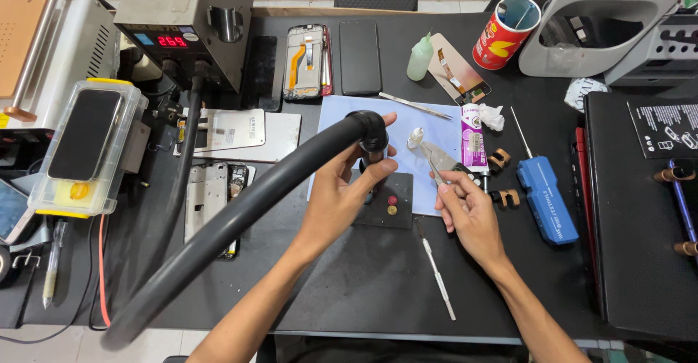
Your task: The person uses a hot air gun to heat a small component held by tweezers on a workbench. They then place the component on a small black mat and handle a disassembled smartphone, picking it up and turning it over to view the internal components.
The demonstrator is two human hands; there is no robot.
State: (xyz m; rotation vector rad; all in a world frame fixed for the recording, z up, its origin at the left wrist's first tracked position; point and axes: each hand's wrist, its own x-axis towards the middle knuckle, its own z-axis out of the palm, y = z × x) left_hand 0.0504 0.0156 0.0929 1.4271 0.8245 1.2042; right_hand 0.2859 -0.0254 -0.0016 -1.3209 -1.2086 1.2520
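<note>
My left hand (pixel 342 188) grips the black handle of a hot-air tool (pixel 367 132), whose thick black hose (pixel 240 218) curves down to the lower left. The nozzle points down at a small dark board (pixel 389 202) with red and yellow dots, lying on the edge of a pale blue mat (pixel 342 112). My right hand (pixel 465 207) holds metal tweezers (pixel 438 161), their tips just right of the nozzle. A purple-and-white glue tube (pixel 473 141) lies beside the tweezers.
A grey rework station (pixel 185 25) with a red display stands at back left. Phone frames (pixel 305 61), a dark phone (pixel 360 56), metal plates (pixel 240 134), a blue electric screwdriver (pixel 547 196), a red cup (pixel 505 30), a small green bottle (pixel 419 56) and a white spudger (pixel 438 276) lie around.
</note>
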